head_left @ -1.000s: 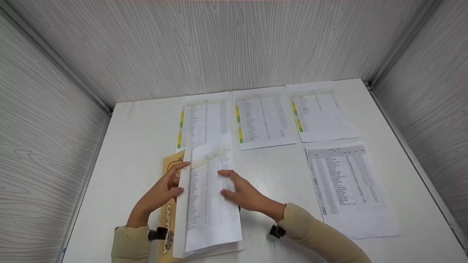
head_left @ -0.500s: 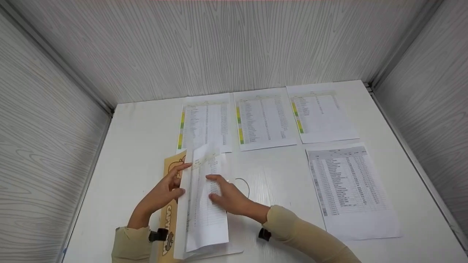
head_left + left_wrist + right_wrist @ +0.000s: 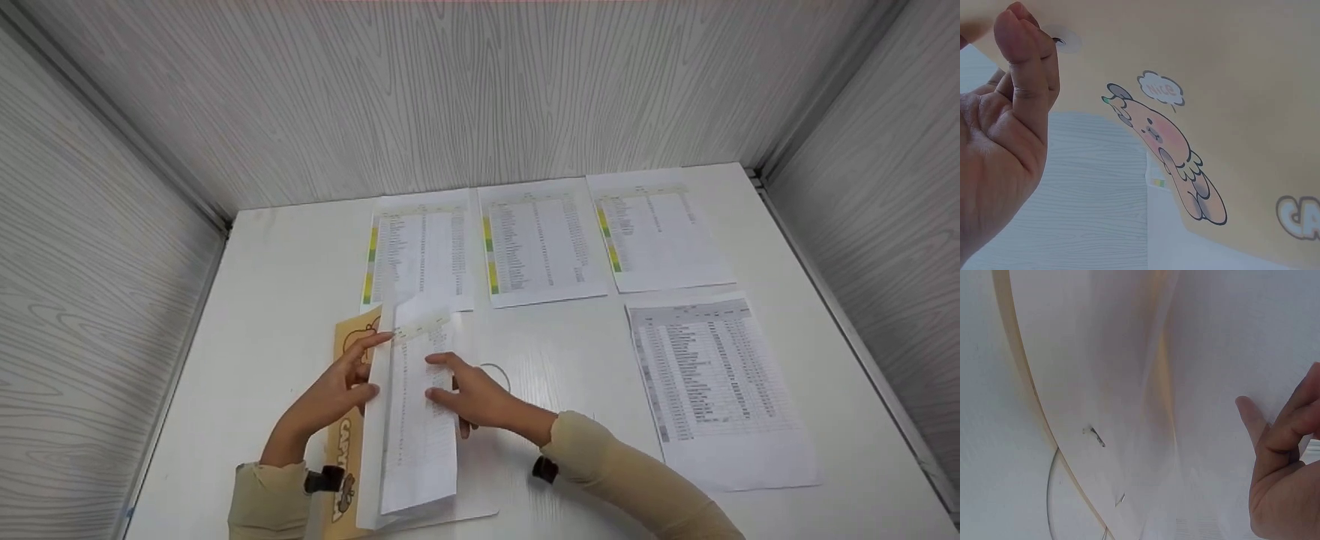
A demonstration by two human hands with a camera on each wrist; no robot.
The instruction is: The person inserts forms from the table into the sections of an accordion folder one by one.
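A tan folder (image 3: pixel 349 420) with cartoon animals on its cover stands open at the front of the table, its cover raised. My left hand (image 3: pixel 326 401) grips the cover's edge, thumb and index finger on the white inner side. In the left wrist view, the cartoon cover (image 3: pixel 1247 129) fills much of the frame beside the hand (image 3: pixel 1016 124). My right hand (image 3: pixel 480 397) holds a printed sheet (image 3: pixel 420 457) inside the folder by its right edge, thumb and index finger in front, other fingers behind. In the right wrist view, the fingers (image 3: pixel 1280 455) show behind white paper.
Along the back of the table lie three printed sheets with yellow and green strips: left (image 3: pixel 424 247), middle (image 3: pixel 536 244) and right (image 3: pixel 660 229). A grey-headed sheet (image 3: pixel 720 390) lies at the right. A thin cord loop (image 3: pixel 504 371) sticks out beside the folder. Panels enclose the table.
My right hand has moved left, drawing the sheet's right edge with it, so more of the folder's inside shows on the right. The left hand stays in place.
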